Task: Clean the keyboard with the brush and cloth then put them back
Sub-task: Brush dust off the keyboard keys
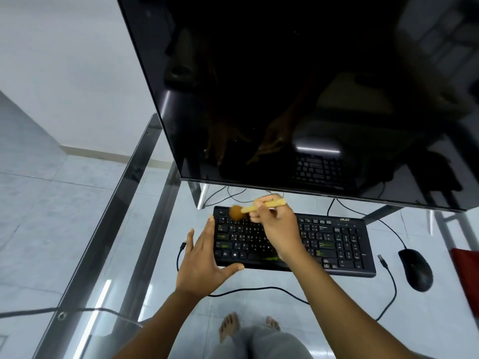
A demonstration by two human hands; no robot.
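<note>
Head view: the keyboard [337, 244] is seen in the lower middle of the frame, flat on the glass desk [129, 203], below a dark monitor [285, 86].
Brush: the brush [261, 206] is held over the upper left corner of the keyboard. Its brown bristle head [236, 212] is blurred, so contact with the keys cannot be told.
Right hand: the right hand [277, 229] is curled round the pale handle, which is pinched between thumb and fingers, with the forearm crossing the middle keys.
Left hand: the left hand [204, 260] is spread, its straight fingers laid against the keyboard's left end and its thumb along the front edge. Nothing is gripped.
Cloth: no cloth is made out with certainty. A red thing [466, 275] is cut off at the right edge of the frame, and whether it is the cloth cannot be told.
Surroundings: a mouse [416, 269] lies to the right of the keyboard and a loose cable [259, 288] runs in front of it.
Done: brushing is judged to be under way at the left end.
Left: greenish marks are seen on several lower keys, so the cleaning is judged unfinished. The remaining keys are to be brushed, the keyboard wiped with the cloth, and both tools put back.
</note>
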